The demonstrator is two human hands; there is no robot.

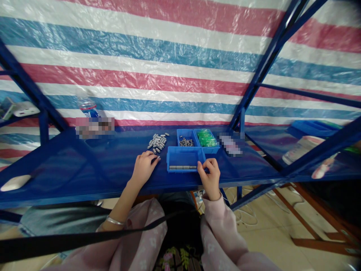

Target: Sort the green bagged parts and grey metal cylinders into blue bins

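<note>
Left hand (144,165) by loose metal pins (158,142), right hand (210,174) at blue tray (184,160)

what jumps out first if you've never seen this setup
The striped red, white and blue tarp filling the background. Then the blue bench, where the left hand rests by a pile of small grey metal pieces and the right hand touches a blue tray.

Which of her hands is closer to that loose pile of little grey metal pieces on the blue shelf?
Left. The left hand rests just below the grey metal pieces, fingertips at the pile's edge. The right hand sits beyond the blue tray.
</note>
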